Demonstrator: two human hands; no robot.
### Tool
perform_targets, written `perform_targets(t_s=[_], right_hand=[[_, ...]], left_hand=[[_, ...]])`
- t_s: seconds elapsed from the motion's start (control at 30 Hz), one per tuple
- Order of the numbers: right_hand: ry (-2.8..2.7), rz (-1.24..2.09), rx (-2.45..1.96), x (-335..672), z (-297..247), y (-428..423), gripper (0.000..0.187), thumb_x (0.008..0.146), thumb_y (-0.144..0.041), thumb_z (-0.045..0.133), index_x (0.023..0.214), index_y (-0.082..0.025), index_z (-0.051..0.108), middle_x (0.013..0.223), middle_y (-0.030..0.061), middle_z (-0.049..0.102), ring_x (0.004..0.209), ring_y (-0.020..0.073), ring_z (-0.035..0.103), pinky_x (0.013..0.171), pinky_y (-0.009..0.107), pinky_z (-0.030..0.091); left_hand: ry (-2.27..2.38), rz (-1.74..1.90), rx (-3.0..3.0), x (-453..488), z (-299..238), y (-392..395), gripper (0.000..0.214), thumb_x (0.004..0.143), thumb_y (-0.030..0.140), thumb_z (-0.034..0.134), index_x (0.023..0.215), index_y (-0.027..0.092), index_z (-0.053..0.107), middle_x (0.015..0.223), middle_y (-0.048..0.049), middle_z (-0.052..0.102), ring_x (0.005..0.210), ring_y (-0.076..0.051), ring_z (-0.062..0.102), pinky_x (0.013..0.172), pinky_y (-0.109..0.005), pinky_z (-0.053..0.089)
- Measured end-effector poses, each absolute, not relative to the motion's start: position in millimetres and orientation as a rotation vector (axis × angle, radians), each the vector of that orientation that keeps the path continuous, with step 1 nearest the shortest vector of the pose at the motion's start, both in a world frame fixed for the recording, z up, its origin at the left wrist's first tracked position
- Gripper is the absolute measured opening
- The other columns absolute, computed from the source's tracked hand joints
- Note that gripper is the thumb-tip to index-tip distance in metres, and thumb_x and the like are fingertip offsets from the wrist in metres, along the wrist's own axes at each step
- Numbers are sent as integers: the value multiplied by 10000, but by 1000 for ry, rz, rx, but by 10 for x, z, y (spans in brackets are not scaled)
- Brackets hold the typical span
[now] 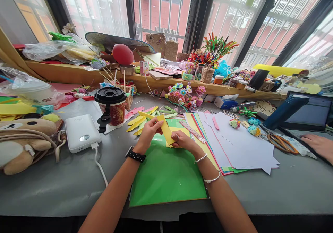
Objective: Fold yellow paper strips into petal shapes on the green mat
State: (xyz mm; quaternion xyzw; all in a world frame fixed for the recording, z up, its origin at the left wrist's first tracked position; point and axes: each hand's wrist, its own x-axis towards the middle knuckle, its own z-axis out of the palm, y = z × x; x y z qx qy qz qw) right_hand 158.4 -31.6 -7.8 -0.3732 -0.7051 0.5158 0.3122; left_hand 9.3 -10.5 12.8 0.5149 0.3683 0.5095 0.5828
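A folded strip of yellow paper point(165, 130) is held up between my two hands, over a green sheet point(169, 177) on the table. My left hand point(151, 133) pinches its upper left edge between thumb and fingers. Near the strip's lower end, my right hand point(183, 141) is closed on it with the thumb on top. More yellow paper point(182, 131) lies behind and beneath my hands, partly hidden by them. Folded yellow and green paper strips point(139, 122) are piled just beyond my left hand. A pink ruler point(192, 130) lies to the right of my right hand.
White sheets point(241, 143) over coloured paper lie at the right, near orange-handled scissors point(282, 143). A lidded cup point(110, 106) and a white power bank point(82, 133) stand left. Another person's hand point(318, 144) rests by a laptop point(309, 113). Craft flowers point(180, 94) line the back.
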Motion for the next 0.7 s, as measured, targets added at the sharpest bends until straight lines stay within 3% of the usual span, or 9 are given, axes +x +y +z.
perform_targets(t_s=[0.7], right_hand=[[-1940, 1364, -978, 1607, -79, -310, 585, 622, -745, 261, 503, -177, 338, 391, -58, 328, 358, 47, 273, 376, 211, 196]], left_hand=[[820, 1172, 1176, 101, 151, -124, 208, 592, 312, 620, 613, 153, 488, 567, 40, 532, 476, -67, 482, 481, -187, 389]])
